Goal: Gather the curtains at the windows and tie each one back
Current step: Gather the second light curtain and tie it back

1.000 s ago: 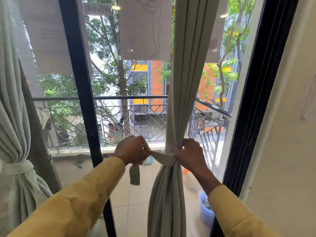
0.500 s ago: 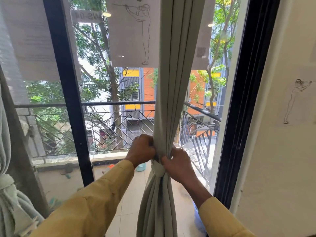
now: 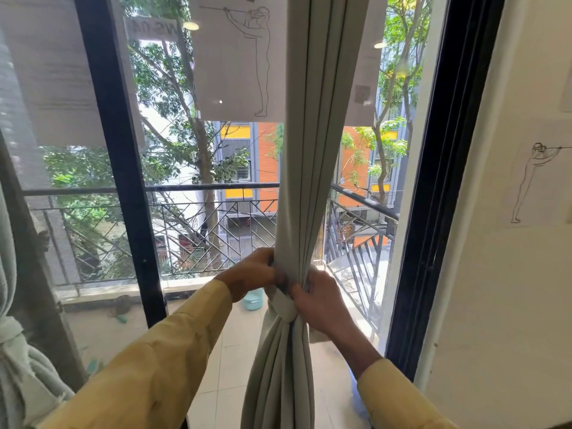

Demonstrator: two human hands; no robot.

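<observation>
A pale grey-green curtain hangs gathered into one narrow bundle in front of the window. A cloth tie-back band of the same colour wraps around its waist. My left hand grips the bundle from the left just above the band. On the right side my right hand holds the bundle and the band with curled fingers. A second curtain, bound with its own tie, shows at the far left edge.
Black window frames stand left and right of the curtain. Paper sheets with line drawings are stuck on the glass and on the white wall at the right. Outside is a tiled balcony with a metal railing.
One second ago my left hand pulled the band's loose end out to the left. Both hands have since closed in on the bundle, and the band now sits snug around it.
</observation>
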